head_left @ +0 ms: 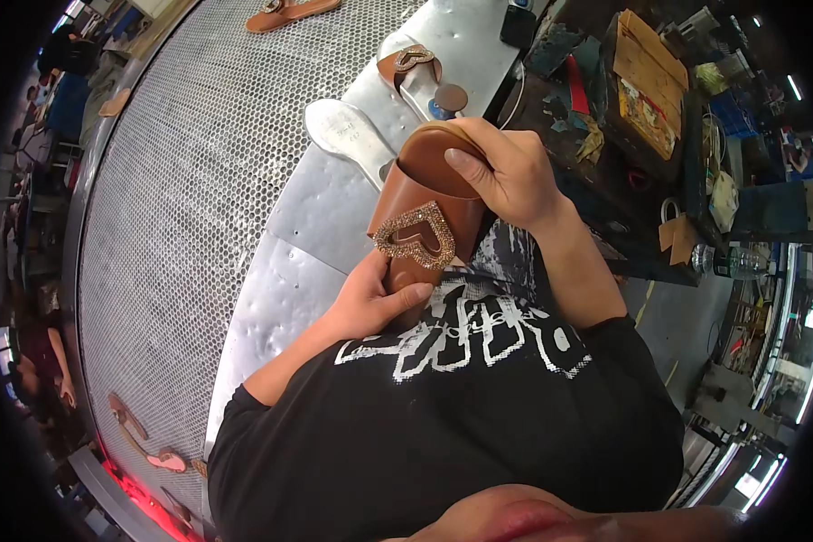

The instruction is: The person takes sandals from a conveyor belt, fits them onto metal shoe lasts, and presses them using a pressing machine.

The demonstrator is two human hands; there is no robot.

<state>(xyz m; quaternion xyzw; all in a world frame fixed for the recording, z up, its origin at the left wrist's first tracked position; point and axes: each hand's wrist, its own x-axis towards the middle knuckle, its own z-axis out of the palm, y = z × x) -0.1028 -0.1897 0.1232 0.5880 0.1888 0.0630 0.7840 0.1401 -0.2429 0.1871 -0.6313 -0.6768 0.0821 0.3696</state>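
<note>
Between my two hands is a brown slide sandal with a wide strap and a glittering heart-shaped ornament. My left hand wraps the lower end of the sandal, its thumb lying across it. At the upper end my right hand grips the sole's edge, thumb pressed on the inner face. Just beyond the sandal lies a silver sole-shaped metal plate. Further off, a second brown strap with a heart ornament sits around another metal sole form, near a round brown knob.
Dented sheet metal borders a mesh conveyor on my left. The conveyor carries a brown sandal at the far end and sandal parts at lower left. A cluttered dark bench with a worn box stands at right.
</note>
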